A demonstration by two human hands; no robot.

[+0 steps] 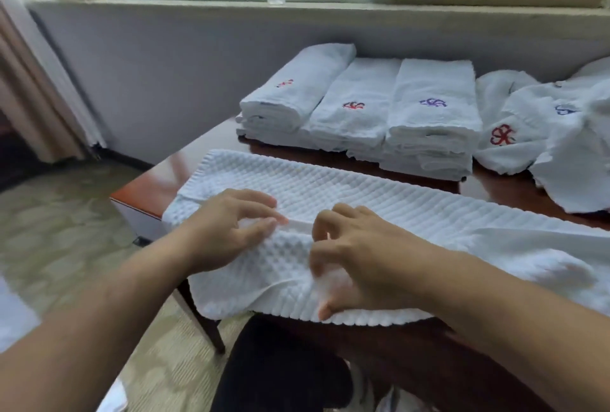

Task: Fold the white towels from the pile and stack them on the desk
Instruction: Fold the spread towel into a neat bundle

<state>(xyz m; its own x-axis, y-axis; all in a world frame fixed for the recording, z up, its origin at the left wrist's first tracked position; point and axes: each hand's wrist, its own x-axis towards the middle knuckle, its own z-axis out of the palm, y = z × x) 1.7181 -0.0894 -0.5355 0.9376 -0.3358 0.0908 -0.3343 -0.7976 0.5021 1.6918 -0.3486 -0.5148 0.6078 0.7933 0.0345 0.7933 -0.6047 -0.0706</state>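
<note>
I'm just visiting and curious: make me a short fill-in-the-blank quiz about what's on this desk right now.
1. Both hands, left hand and right hand, pinch the waffle-textured towel spread on the ____.
2. The folded towels at the back stand in ____ stacks side by side.
3. The embroidered mark on the rightmost stack is ____ in colour.
4. The unfolded pile lies to the ____ of the stacks.

Missing words: desk; three; blue; right
</note>
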